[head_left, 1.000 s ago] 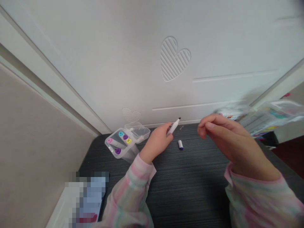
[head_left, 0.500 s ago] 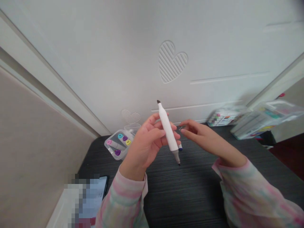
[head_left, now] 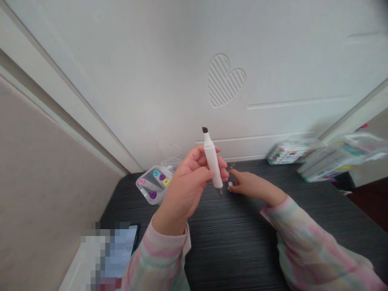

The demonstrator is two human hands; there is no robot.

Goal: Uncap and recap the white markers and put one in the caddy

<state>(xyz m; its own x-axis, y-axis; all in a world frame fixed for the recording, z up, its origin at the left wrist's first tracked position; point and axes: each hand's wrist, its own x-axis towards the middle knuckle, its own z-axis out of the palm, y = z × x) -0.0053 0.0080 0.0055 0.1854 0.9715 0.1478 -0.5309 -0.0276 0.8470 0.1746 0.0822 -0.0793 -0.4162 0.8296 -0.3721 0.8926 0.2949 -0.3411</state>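
Fingers of the left hand grip a marker, nib bare, right of the case, while the right hand is at a cap farther right of it, grasp impossible to tell, where a loose pinch could send the cap rolling.

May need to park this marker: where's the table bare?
Bare dark table between the left sleeve and right sleeve; also between the right hand and the clear packs at right. Crowded: around the marker box and the cap.
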